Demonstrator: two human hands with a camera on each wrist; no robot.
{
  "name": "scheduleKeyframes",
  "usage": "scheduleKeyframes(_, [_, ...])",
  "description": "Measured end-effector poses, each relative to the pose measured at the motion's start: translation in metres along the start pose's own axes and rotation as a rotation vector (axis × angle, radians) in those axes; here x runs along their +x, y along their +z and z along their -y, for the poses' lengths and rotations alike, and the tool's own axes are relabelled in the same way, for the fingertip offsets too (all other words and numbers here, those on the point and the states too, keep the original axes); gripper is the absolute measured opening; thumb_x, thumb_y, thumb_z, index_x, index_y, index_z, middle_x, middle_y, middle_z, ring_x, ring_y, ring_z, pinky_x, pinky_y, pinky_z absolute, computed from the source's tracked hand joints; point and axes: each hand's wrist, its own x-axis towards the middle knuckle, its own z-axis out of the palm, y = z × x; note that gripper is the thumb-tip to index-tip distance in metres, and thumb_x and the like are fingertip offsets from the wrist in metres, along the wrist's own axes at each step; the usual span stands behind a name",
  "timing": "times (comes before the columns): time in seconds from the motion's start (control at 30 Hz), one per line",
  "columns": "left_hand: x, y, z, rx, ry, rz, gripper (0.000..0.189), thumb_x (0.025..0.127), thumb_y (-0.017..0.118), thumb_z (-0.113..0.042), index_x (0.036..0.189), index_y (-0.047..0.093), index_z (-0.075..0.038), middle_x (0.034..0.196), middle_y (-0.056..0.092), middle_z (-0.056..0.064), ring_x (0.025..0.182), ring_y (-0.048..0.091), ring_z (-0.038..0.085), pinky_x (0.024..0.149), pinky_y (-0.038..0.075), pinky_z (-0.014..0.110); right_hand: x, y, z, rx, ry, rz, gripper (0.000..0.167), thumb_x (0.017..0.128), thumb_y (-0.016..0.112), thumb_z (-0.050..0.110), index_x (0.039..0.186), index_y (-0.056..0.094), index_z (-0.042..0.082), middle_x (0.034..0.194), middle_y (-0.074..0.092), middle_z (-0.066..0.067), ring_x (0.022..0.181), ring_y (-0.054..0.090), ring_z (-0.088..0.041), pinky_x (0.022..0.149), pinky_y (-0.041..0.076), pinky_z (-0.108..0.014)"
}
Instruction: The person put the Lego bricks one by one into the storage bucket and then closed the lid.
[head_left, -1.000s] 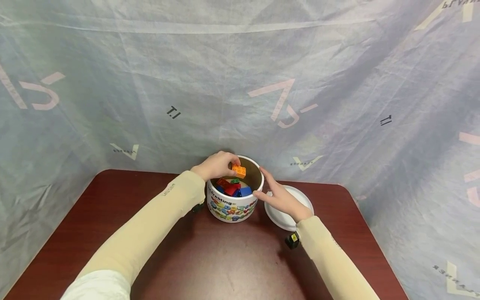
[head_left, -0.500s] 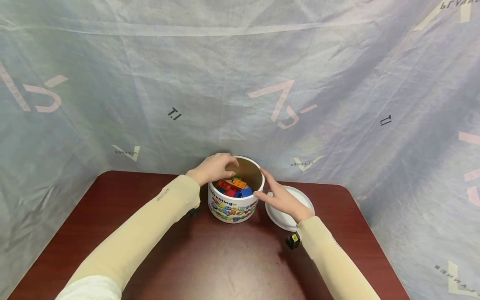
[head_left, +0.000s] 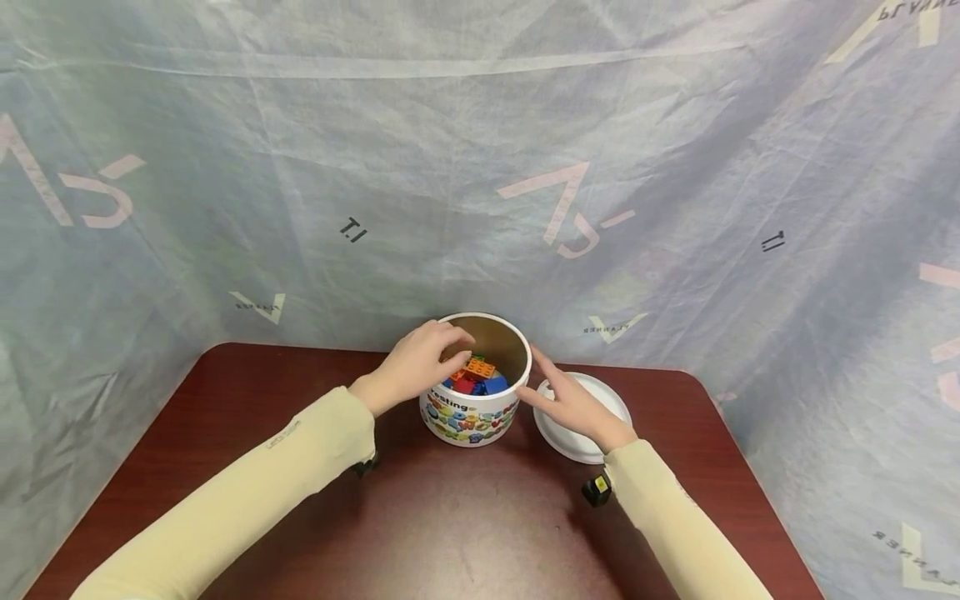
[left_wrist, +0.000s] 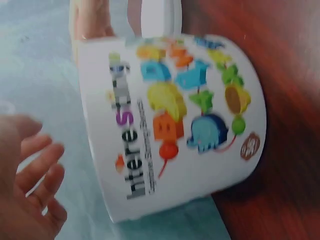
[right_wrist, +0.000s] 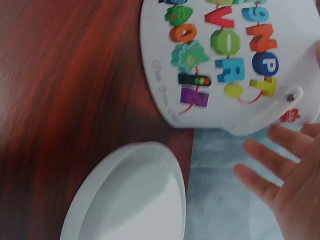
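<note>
A white bucket printed with colourful letters and animals stands upright near the table's back edge. Inside it lie toy bricks in several colours, an orange brick uppermost. My left hand hovers over the bucket's left rim, its fingers loosely bent with nothing between them; in the left wrist view it is apart from the bucket wall. Beside the right rim is my right hand, fingers spread and holding nothing. In the right wrist view its fingertips are close to the bucket's white handle; whether they touch I cannot tell.
A round white lid lies upturned on the dark red table, right of the bucket and partly under my right hand. Grey printed cloth hangs close behind the table and along its sides.
The left hand has let go of the orange brick, which dropped onto the others in the bucket, and has drawn back leftward. The right hand has eased slightly right, off the rim.
</note>
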Motion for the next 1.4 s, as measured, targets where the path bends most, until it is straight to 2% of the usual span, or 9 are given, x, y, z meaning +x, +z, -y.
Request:
scheduleKeyframes(0.07, [-0.006,0.003,-0.008,0.010,0.009,-0.058,0.024,0.101,0.069,-0.023,0.121,0.075,-0.010,0.118,0.073,0.006,0.113,0.064,0.026,0.101,0.053,0.046,-0.006,-0.003,-0.003,-0.031,-0.008,-0.014,0.086,0.101,0.064,0.053,0.169,0.018,0.028,0.160,0.047,-0.006,0.143,0.049,-0.029,0.109,0.044,-0.061])
scheduleKeyframes(0.27, [-0.025,0.016,-0.032,0.037,0.046,-0.165,0.020,0.098,0.072,-0.020,0.115,0.076,-0.011,0.105,0.073,0.002,0.097,0.066,0.022,0.083,0.059,0.042,-0.025,-0.013,-0.016,-0.177,-0.067,-0.068,0.070,0.104,0.065,0.040,0.160,0.039,0.009,0.144,0.063,-0.009,0.134,0.058,-0.032,0.108,0.047,-0.056])
scheduleKeyframes(0.43, [-0.035,0.028,-0.048,0.068,0.135,-0.191,0.017,0.097,0.072,-0.020,0.110,0.077,-0.012,0.101,0.074,0.000,0.092,0.066,0.020,0.076,0.058,0.039,-0.037,-0.020,-0.029,-0.262,-0.116,-0.131,0.055,0.103,0.067,0.034,0.150,0.054,0.008,0.134,0.068,-0.010,0.123,0.064,-0.032,0.103,0.050,-0.054])
scheduleKeyframes(0.57, [-0.040,0.038,-0.056,0.088,0.188,-0.201,0.014,0.096,0.072,-0.019,0.108,0.076,-0.013,0.100,0.073,-0.001,0.091,0.066,0.018,0.076,0.058,0.037,-0.048,-0.024,-0.040,-0.249,-0.097,-0.131,0.047,0.105,0.064,0.034,0.146,0.058,0.012,0.133,0.068,-0.009,0.123,0.064,-0.029,0.101,0.052,-0.052])
scheduleKeyframes(0.87, [-0.046,0.076,-0.071,0.224,0.291,-0.263,0.009,0.096,0.072,-0.026,0.099,0.076,-0.018,0.089,0.071,-0.005,0.077,0.068,0.014,0.056,0.054,0.032,-0.071,-0.035,-0.067,-0.273,-0.032,-0.160,0.036,0.105,0.064,0.028,0.133,0.068,0.006,0.129,0.071,-0.012,0.113,0.067,-0.032,0.092,0.056,-0.053])
scheduleKeyframes(0.97, [-0.046,0.091,-0.072,0.232,0.270,-0.229,0.010,0.096,0.071,-0.027,0.100,0.075,-0.019,0.087,0.069,-0.005,0.075,0.069,0.014,0.053,0.053,0.032,-0.077,-0.038,-0.076,-0.284,0.005,-0.165,0.035,0.105,0.064,0.027,0.130,0.070,0.004,0.124,0.072,-0.013,0.106,0.068,-0.030,0.088,0.057,-0.050])
scheduleKeyframes(1.1, [-0.043,0.110,-0.073,0.243,0.188,-0.113,0.016,0.099,0.068,-0.031,0.104,0.074,-0.018,0.086,0.068,-0.003,0.073,0.069,0.017,0.050,0.050,0.032,-0.083,-0.042,-0.086,-0.312,0.037,-0.187,0.032,0.104,0.065,0.025,0.126,0.071,0.004,0.111,0.075,-0.009,0.089,0.065,-0.020,0.079,0.055,-0.042])
scheduleKeyframes(1.23, [-0.035,0.127,-0.075,0.288,0.119,-0.006,0.022,0.101,0.065,-0.035,0.106,0.074,-0.016,0.086,0.067,0.000,0.071,0.067,0.019,0.048,0.049,0.031,-0.089,-0.044,-0.093,-0.323,0.055,-0.215,0.028,0.103,0.066,0.022,0.123,0.073,0.003,0.105,0.074,-0.006,0.084,0.063,-0.016,0.074,0.054,-0.038])
scheduleKeyframes(1.4, [-0.025,0.146,-0.079,0.325,0.058,0.012,0.024,0.100,0.066,-0.036,0.098,0.073,-0.013,0.081,0.063,0.001,0.066,0.065,0.021,0.048,0.048,0.033,-0.098,-0.047,-0.100,-0.329,0.094,-0.257,0.025,0.102,0.067,0.017,0.121,0.073,0.002,0.105,0.074,-0.009,0.091,0.069,-0.024,0.077,0.058,-0.043])
